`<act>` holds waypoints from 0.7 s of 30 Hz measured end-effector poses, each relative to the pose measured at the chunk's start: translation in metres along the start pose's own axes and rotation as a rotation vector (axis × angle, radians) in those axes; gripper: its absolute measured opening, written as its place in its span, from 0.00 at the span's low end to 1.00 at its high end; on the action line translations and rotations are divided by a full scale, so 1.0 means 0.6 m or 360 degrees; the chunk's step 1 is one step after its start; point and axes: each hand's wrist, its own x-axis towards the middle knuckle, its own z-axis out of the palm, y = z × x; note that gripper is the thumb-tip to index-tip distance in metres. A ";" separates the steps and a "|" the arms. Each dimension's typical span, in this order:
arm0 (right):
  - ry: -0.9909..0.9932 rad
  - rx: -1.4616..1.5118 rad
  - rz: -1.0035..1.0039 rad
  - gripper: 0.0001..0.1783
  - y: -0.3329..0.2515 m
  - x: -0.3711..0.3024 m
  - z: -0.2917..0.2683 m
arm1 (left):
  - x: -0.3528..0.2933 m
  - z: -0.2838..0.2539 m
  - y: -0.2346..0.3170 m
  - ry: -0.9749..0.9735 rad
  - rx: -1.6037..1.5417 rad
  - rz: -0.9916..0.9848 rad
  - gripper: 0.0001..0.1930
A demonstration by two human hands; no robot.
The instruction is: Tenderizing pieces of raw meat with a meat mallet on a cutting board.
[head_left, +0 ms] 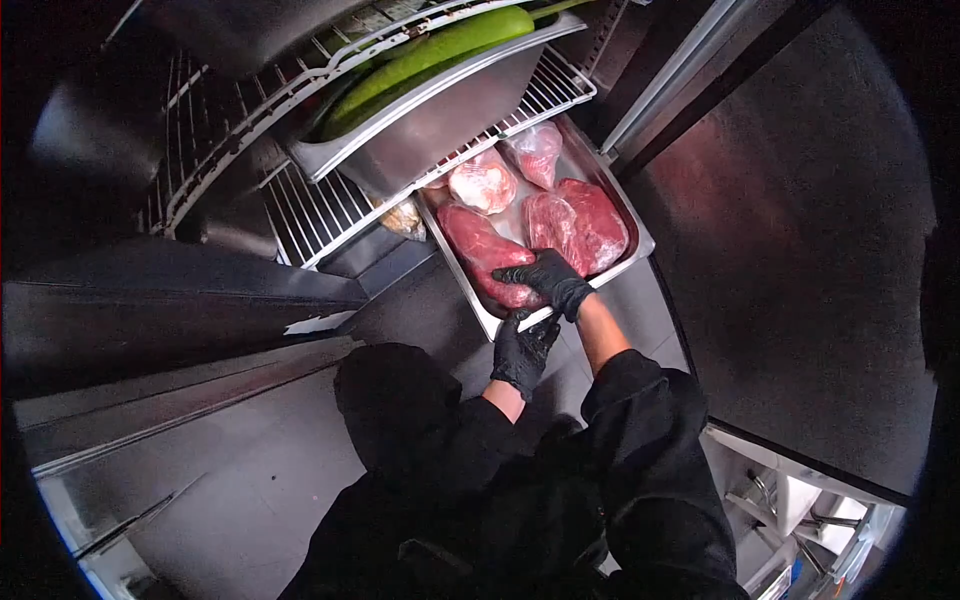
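A shallow metal tray sticks out from under a wire shelf of a refrigerator. In it lie a long piece of red meat at the left, a larger wrapped cut of red meat at the right, and a pale pink-and-white piece and a bagged pink piece farther back. My right hand, in a black glove, grips the near end of the long piece, fingers over its top. My left hand, gloved too, is closed on the tray's front rim near its left corner.
Above the tray, a deep metal pan with long green vegetables rests on the wire shelf. A bagged item sits left of the tray. The dark refrigerator door stands open at the right.
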 end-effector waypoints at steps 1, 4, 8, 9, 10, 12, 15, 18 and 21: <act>-0.0054 0.0119 0.0098 0.33 -0.014 -0.010 -0.014 | 0.001 0.005 -0.006 -0.0005 -0.0046 0.0006 0.18; 0.0075 0.0615 0.0280 0.33 -0.084 -0.043 -0.010 | -0.011 0.006 0.011 0.0048 -0.0049 0.0076 0.17; 0.0044 0.0509 0.0386 0.30 -0.034 -0.031 -0.041 | 0.004 0.007 -0.011 0.0035 -0.0032 0.0021 0.17; 0.0039 0.0211 0.0021 0.29 -0.018 -0.027 -0.035 | 0.009 -0.003 -0.008 -0.0018 -0.0020 0.0018 0.17; 0.0034 -0.0091 -0.0336 0.28 -0.015 -0.030 -0.030 | 0.011 -0.007 -0.003 -0.0069 -0.0008 0.0010 0.17; 0.0113 -0.0767 -0.0457 0.23 -0.008 -0.041 -0.027 | 0.012 -0.016 0.003 0.0013 0.0024 0.0058 0.18; 0.0442 -0.0448 -0.0500 0.18 0.022 -0.051 -0.108 | -0.012 0.018 -0.009 -0.0015 0.0005 0.0008 0.18; 0.0899 -0.0472 -0.0230 0.17 -0.024 -0.051 -0.174 | -0.001 -0.011 0.016 0.0015 -0.0046 0.0016 0.18; 0.0627 -0.1080 0.0068 0.24 0.014 -0.046 -0.219 | -0.002 0.011 -0.004 0.0104 -0.0106 -0.0031 0.18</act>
